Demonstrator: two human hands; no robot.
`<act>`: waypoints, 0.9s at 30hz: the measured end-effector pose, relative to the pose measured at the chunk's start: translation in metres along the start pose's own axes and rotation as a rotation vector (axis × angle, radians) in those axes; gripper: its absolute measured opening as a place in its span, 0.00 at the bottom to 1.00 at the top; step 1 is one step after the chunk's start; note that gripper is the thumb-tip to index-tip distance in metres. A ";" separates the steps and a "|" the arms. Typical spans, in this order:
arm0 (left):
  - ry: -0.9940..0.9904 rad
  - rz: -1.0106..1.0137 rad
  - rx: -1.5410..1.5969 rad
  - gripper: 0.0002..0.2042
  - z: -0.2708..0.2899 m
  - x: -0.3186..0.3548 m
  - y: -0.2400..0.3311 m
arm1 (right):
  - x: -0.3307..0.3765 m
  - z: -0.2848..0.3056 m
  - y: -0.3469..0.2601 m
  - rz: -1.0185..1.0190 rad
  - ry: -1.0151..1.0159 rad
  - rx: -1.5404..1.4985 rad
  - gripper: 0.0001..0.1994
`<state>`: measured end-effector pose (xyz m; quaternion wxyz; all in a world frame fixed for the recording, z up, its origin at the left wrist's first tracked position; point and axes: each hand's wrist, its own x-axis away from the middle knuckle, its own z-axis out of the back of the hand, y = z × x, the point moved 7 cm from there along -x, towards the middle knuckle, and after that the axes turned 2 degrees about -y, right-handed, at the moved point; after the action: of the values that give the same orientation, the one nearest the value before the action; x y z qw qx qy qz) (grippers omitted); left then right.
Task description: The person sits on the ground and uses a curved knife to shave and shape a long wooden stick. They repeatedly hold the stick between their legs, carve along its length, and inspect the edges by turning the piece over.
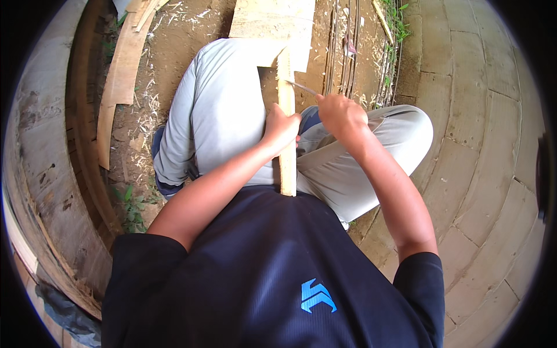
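A long, narrow wooden strip (287, 168) runs from my belly out between my knees. My left hand (281, 126) is wrapped round it near its middle. Farther along the strip, my right hand (342, 116) is closed on a thin-bladed knife (304, 88); the handle is hidden inside the fist. The blade points left, and its tip meets the strip near the far end. Beyond that end lies a pale wooden board (272, 20), partly under the strip.
On the left are a long thin board (123, 75) and a large curved wooden piece (49, 151). Wood shavings (152, 104) litter the dirt. Several thin rods (342, 52) lie ahead, and a paved floor (464, 133) spreads to the right. A dark plastic bag (67, 316) sits lower left.
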<state>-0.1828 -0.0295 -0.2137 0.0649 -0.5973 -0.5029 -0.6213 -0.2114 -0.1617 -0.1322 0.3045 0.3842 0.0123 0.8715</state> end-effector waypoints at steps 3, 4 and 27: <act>0.048 -0.033 -0.049 0.17 0.002 -0.001 0.001 | 0.000 0.001 -0.006 0.001 0.012 0.021 0.26; 0.065 -0.040 -0.064 0.16 0.002 -0.002 -0.001 | 0.002 0.002 -0.008 -0.004 0.008 0.029 0.26; 0.063 -0.101 -0.171 0.16 0.002 -0.011 0.002 | 0.012 -0.013 -0.035 -0.254 0.061 -0.052 0.25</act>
<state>-0.1769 -0.0343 -0.2223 -0.0021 -0.5547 -0.4752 -0.6830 -0.2078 -0.1238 -0.1424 0.4217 0.3448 0.0476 0.8373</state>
